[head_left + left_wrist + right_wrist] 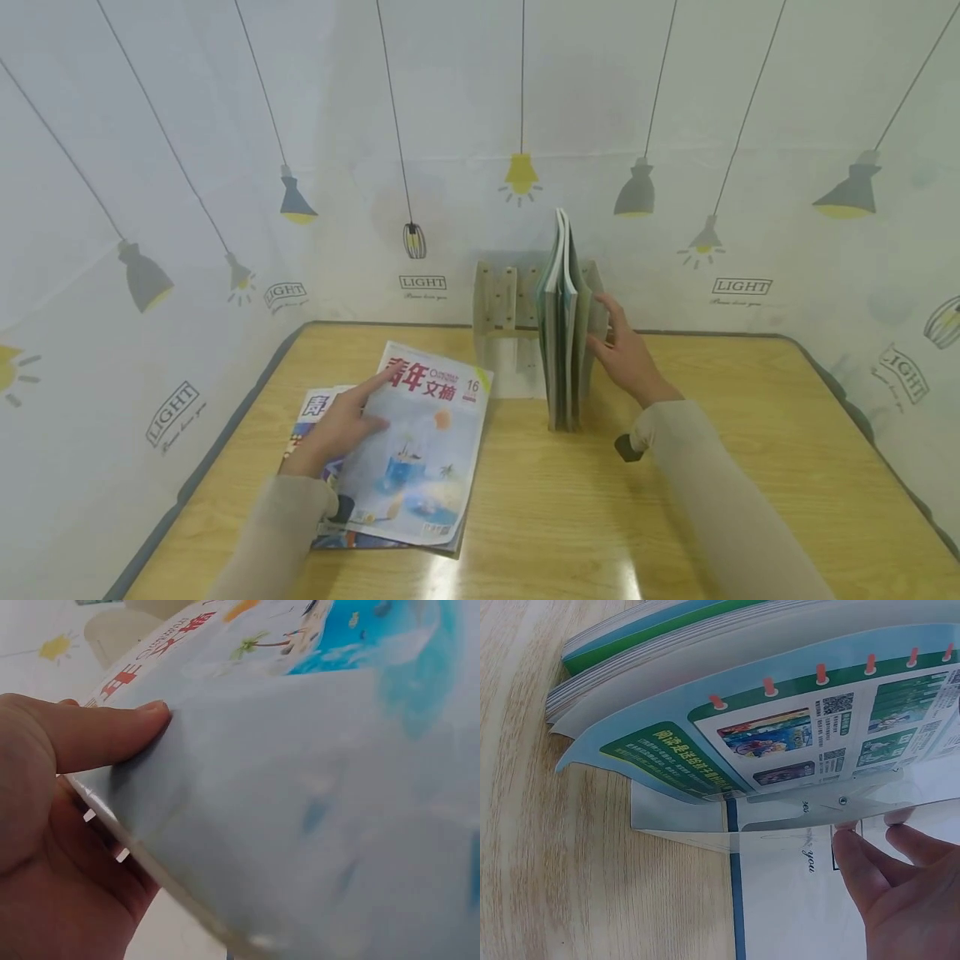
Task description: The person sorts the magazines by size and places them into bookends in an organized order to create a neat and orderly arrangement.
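- The wood-toned counter (pixel 540 525) spread across the lower half of the frame.
- At lower left, other magazines (pixel 302 429) lay partly under a pale-blue magazine (pixel 420 500) with red title characters.
- The left hand (pixel 345 425) pinched the pale-blue magazine at its left edge, thumb on top and fingers beneath.
- Right of centre, the right hand (pixel 630 358) was spread, its fingertips touching the right side of a whitish rack (pixel 483 304).
- Upright magazines (pixel 566 350) stood in the rack's right part.
- Behind, a pale wall covering (pixel 450 100) showed printed hanging lamps across the upper frame.
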Demonstrator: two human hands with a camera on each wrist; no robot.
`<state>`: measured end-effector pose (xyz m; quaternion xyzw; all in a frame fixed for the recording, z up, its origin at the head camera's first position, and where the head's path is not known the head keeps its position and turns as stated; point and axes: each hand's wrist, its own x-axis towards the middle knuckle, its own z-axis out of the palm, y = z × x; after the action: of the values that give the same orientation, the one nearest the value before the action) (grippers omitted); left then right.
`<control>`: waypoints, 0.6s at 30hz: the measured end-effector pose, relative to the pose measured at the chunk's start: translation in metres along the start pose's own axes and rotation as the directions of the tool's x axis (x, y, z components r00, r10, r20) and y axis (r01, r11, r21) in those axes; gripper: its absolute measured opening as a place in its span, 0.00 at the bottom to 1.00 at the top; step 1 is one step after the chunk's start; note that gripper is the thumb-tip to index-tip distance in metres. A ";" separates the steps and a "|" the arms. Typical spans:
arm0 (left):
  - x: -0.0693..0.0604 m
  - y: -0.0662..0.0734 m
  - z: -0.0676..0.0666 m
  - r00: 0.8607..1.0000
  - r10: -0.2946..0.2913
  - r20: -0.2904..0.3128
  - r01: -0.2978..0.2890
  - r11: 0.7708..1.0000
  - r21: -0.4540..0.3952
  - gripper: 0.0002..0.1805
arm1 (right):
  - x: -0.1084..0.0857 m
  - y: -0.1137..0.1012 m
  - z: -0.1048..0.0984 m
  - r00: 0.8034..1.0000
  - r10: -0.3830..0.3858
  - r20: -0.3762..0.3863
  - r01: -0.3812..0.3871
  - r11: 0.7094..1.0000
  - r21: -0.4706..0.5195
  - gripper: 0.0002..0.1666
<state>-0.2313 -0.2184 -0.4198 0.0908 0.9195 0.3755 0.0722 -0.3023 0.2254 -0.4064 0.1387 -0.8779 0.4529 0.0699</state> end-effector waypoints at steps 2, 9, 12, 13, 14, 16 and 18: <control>0.000 0.001 0.002 0.999 0.019 -0.026 -0.019 1.000 0.004 0.50 | 0.000 0.000 0.000 1.000 0.000 -0.001 0.000 1.000 -0.003 0.40; -0.001 0.013 0.008 0.991 0.087 -0.100 -0.087 0.996 0.007 0.51 | 0.000 0.002 -0.001 1.000 0.000 0.006 0.000 1.000 -0.006 0.39; 0.000 0.017 0.009 0.983 0.123 -0.133 -0.122 0.992 0.017 0.51 | 0.000 0.001 -0.001 1.000 -0.004 0.013 0.004 1.000 -0.002 0.39; 0.000 0.018 0.009 0.980 0.136 -0.145 -0.134 0.991 0.024 0.51 | 0.000 0.000 -0.002 1.000 -0.005 0.016 0.005 1.000 0.001 0.39; 0.000 0.019 0.010 0.976 0.146 -0.159 -0.144 0.989 0.028 0.51 | 0.000 -0.001 -0.002 1.000 -0.007 0.018 0.007 1.000 0.004 0.40; 0.000 0.021 0.010 0.970 0.162 -0.181 -0.158 0.987 0.037 0.52 | 0.000 -0.002 -0.003 1.000 -0.006 0.022 0.006 1.000 0.006 0.40; 0.000 0.023 0.011 0.963 0.180 -0.199 -0.176 0.984 0.038 0.51 | 0.000 -0.002 -0.003 1.000 -0.001 0.025 0.001 1.000 0.007 0.40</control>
<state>-0.2266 -0.1947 -0.4119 0.1352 0.9140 0.3783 -0.0561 -0.3014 0.2271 -0.4030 0.1450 -0.8771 0.4541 0.0585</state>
